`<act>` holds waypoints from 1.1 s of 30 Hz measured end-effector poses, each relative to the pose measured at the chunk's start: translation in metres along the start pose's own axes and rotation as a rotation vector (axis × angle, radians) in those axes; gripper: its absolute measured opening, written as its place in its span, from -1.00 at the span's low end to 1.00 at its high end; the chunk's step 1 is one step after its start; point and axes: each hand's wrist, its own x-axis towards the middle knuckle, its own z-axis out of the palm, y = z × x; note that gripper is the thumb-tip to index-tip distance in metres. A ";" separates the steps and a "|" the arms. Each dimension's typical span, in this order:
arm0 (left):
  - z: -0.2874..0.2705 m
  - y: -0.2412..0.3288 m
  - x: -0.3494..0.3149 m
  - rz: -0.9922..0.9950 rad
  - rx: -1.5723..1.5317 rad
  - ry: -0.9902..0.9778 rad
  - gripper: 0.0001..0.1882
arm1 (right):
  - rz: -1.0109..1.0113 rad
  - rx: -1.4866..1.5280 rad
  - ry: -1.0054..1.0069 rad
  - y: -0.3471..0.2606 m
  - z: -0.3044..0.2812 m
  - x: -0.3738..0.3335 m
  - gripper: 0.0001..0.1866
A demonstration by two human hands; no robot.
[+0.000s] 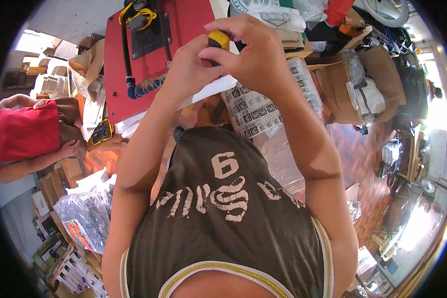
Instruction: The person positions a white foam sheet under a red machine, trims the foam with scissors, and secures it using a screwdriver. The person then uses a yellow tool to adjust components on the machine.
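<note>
A small, rounded yellow-and-black tool [218, 39] is held up between my two hands; fingers cover much of it, so its exact kind is hidden. My right hand [256, 52] curls over it, with index finger above and thumb below. My left hand [191, 67] closes around its left side, the fingertips partly out of sight. Behind my hands stands a red board [119, 64] with a dark metal plate [151, 42] and black bars, one end wrapped in blue cord [139, 91]. White paper [211, 90] lies just under my wrists.
A yellow cord [136, 19] lies coiled on the red board. On the right are a printed plastic-wrapped roll [256, 111] and an open cardboard box [335, 84]. A person in a red top [27, 131] works at the left. Plastic-bagged goods [84, 213] sit at lower left.
</note>
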 end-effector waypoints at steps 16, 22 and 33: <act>0.028 -0.058 -0.005 0.097 0.412 -0.163 -0.62 | -0.215 -0.053 -0.091 0.011 -0.018 0.011 -0.66; 0.044 -0.038 -0.009 -0.037 0.476 -0.130 -0.65 | -0.126 -0.033 -0.149 0.005 -0.030 0.015 -0.63; 0.050 -0.049 -0.002 0.042 0.505 0.037 -0.66 | -0.291 -0.033 -0.034 0.008 -0.022 0.017 -0.74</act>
